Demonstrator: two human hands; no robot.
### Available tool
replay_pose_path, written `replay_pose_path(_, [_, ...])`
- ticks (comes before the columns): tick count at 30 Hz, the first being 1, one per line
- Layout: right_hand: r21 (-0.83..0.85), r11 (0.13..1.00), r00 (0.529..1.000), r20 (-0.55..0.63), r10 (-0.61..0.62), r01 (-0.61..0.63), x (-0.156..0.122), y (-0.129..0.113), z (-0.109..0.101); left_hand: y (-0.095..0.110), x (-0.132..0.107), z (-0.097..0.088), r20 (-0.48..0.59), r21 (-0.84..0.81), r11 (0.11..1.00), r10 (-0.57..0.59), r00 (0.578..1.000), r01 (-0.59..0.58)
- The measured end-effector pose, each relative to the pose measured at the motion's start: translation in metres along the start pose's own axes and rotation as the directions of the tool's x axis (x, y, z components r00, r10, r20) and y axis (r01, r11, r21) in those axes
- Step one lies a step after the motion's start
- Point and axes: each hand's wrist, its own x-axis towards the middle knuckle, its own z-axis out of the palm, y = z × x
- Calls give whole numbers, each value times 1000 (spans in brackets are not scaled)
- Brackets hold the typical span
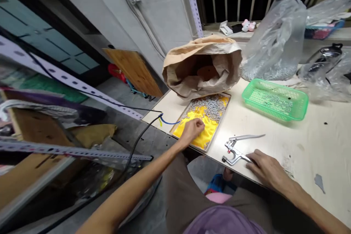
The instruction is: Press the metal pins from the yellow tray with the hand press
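Centre: my left hand pinches shut over the tray, on what I can't tell; light touch best. Lower right: my right hand grips pliers.

Bare lane of tabletop between metal-filled tray and green plastic basket. Lane's near end obstructed by hand-press pliers, right hand at lower handle. Gaping paper sack walls off tray's far end. Clear plastic bag stands behind basket. Blue cable crosses tray's left approach. Wide room right of pliers, before basket.
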Motion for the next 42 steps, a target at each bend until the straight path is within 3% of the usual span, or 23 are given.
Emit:
replay_pose_path(1, [-30,999,1000,0,18,-18,-2,-2,7,6,-12,6,124,-134,989,-49,991,66])
replay_pose_path(3, [-78,996,999,-12,44,-45,-4,-1,16,19,-36,23,348,-281,941,-82,934,187])
replay_pose_path(6, [-103,994,1000,-9,28,-29,-5,3,19,33,-59,46,508,-302,910,-98,856,283])
replay_pose_path(10, [-79,997,999,-33,-14,11,-5,1,14,39,-62,61,521,-221,929,-144,841,296])
replay_pose_path(17, [-76,997,998,-68,-13,8,-8,-1,14,42,-55,63,549,-56,944,-242,800,324])
replay_pose_path(25, [-147,989,997,-78,-28,16,-10,-3,15,43,-50,59,657,33,948,-260,707,318])
replay_pose_path(28, [-169,985,998,-55,-42,32,-10,0,12,42,-51,58,662,26,944,-262,702,328])
replay_pose_path(34, [-271,962,987,-145,-64,22,3,27,4,37,-51,60,672,-15,937,-249,697,349])
replay_pose_path(42, [-281,959,996,-66,-66,45,20,31,-1,37,-50,61,674,-2,934,-262,690,357])
